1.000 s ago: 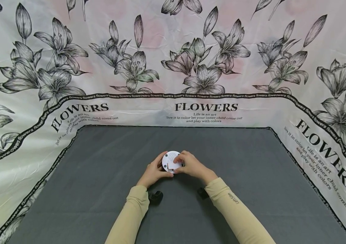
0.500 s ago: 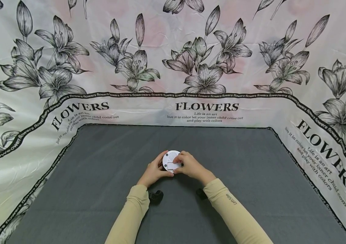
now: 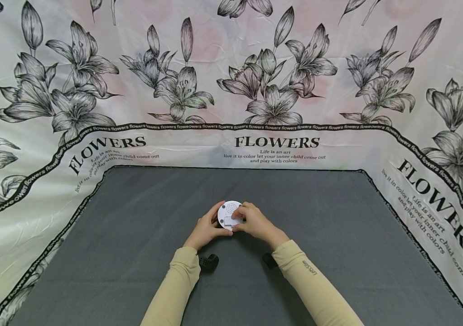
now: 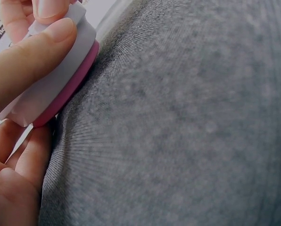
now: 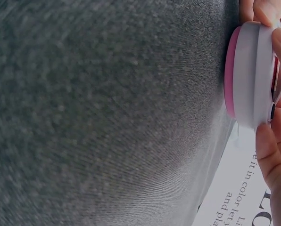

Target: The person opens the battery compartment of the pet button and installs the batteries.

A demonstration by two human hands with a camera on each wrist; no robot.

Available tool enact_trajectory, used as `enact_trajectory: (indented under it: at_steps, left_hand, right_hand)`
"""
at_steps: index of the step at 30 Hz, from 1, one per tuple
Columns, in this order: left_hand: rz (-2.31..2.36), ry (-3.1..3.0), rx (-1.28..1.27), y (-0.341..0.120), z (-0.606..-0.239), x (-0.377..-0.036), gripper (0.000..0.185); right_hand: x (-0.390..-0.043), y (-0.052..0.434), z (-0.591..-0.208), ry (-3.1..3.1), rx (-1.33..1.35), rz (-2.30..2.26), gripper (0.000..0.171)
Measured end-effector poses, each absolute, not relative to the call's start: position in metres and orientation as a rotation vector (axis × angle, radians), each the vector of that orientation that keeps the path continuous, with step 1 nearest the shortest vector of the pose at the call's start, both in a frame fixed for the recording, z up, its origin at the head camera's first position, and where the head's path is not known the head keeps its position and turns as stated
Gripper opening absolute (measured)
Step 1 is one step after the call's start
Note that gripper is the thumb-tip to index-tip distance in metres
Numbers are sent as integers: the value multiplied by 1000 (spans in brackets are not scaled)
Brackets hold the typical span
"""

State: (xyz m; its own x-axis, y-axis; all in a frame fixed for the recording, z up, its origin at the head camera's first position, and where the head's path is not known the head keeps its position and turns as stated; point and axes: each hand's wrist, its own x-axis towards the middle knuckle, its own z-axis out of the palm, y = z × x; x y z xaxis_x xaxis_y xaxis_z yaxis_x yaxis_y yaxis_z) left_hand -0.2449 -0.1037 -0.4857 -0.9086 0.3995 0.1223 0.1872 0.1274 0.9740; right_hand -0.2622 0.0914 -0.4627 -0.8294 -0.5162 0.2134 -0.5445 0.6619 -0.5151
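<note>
A round white device (image 3: 225, 209) with a perforated back and small dark feet rests on the grey cloth. A pink rim (image 5: 231, 75) runs round its underside. My left hand (image 3: 208, 230) grips the device, thumb on the near edge and fingers round the left side. From the right, my right hand (image 3: 258, 224) pinches a flat white battery cover (image 3: 229, 221) at the compartment on the back. The right wrist view shows a dark-and-red gap (image 5: 274, 75) beside that cover. Fingers hide part of the cover, so how it is seated cannot be told.
Grey cloth (image 3: 133, 235) covers the work surface. A white flower-printed border (image 3: 190, 149) with lettering surrounds it at the back and sides. Black wrist-worn devices (image 3: 209, 263) sit under both wrists, close to the cloth.
The reddish gap seen at the compartment a second ago is no longer visible in the head view; the cover has shifted slightly. Both hands stay in nearly the same place.
</note>
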Motion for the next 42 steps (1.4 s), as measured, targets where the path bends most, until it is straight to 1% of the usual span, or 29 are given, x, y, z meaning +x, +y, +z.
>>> enact_trajectory:
  at_steps: [4, 10, 15, 30, 42]
  left_hand:
    - [1880, 2222, 579, -104, -485, -244, 91]
    - [1894, 2205, 548, -104, -483, -243, 91]
    - [1899, 2206, 540, -104, -482, -242, 90]
    - [1919, 2184, 531, -104, -483, -244, 90]
    - [1903, 2205, 549, -104, -484, -244, 90]
  right_hand:
    - [-262, 92, -465, -2794, 917, 913, 21]
    - [-260, 94, -466, -2703, 1000, 925, 10]
    - [-258, 94, -468, -2658, 1026, 878, 6]
    - [-258, 95, -467, -2536, 1103, 802, 6]
    - [-257, 96, -468, -2609, 1049, 812, 3]
